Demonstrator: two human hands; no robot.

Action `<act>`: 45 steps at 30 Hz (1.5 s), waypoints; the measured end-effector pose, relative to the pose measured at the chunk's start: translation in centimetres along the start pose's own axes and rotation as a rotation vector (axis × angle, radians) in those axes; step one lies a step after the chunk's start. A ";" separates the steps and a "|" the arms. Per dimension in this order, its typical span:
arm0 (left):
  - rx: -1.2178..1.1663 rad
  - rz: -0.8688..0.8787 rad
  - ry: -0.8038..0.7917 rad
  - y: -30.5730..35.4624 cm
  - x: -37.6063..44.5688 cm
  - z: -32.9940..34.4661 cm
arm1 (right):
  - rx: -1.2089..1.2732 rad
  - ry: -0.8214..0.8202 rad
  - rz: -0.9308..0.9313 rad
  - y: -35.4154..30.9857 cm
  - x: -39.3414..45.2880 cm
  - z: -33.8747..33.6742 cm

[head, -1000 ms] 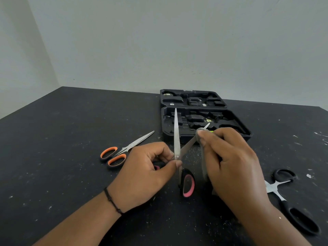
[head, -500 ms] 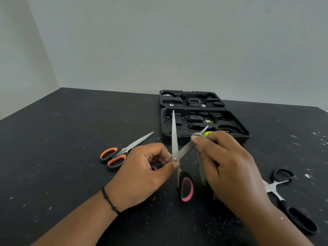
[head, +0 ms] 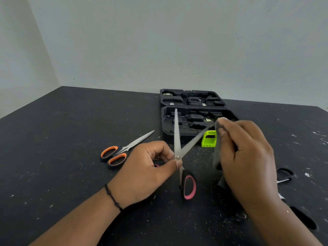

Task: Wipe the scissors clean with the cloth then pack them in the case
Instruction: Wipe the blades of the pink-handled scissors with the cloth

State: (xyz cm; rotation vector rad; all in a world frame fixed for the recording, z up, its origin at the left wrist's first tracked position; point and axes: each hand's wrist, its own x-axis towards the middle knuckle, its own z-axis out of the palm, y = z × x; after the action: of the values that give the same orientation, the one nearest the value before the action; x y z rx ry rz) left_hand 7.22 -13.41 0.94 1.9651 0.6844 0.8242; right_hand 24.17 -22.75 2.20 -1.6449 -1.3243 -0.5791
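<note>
My left hand (head: 147,167) pinches the pink-handled scissors (head: 188,185) at their pivot, blades spread wide in a V above the table. My right hand (head: 246,157) holds a grey cloth (head: 217,153) pinched at the tip of the right-hand blade. The open black case (head: 193,110) lies flat just behind the blades, both halves showing moulded recesses. Orange-handled scissors (head: 122,150) lie shut on the table to the left. Black-handled scissors (head: 285,176) lie at the right, mostly hidden behind my right forearm.
A small lime-green plastic piece (head: 209,139) sits on the table against the case's front edge. The black tabletop (head: 62,148) is speckled with pale debris. A pale wall stands close behind the case.
My right hand has slid the cloth outward along the right blade, from near the pivot to its tip. The green piece is now uncovered. My left hand stays on the pivot.
</note>
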 end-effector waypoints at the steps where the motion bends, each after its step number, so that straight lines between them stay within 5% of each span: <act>1: -0.012 -0.033 0.016 0.0 0.1 -0.1 | 0.018 0.010 0.001 -0.4 0.0 -0.1; 9: -0.126 -0.077 0.008 0.1 0.2 -0.3 | 0.044 -0.359 -0.221 -1.8 -1.3 1.3; 27: 0.093 -0.013 0.065 -0.3 0.2 -0.5 | -0.106 -0.114 -0.018 -1.3 2.2 -0.4; 32: 0.095 0.031 0.074 0.0 0.0 -0.4 | -0.120 -0.416 -0.196 -3.9 2.4 -0.7; 36: 0.114 0.094 0.098 -0.3 0.0 -0.4 | -0.179 -0.559 -0.164 -4.6 2.7 -0.5; 45: 0.196 0.180 0.127 -0.3 -0.1 -0.4 | -0.412 -0.668 -0.179 -5.2 2.7 -0.9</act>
State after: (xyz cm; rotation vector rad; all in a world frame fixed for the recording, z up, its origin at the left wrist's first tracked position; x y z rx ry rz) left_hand 6.83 -13.16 0.85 2.1884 0.6911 1.0311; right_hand 20.29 -22.20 6.69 -2.1847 -1.9437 -0.4366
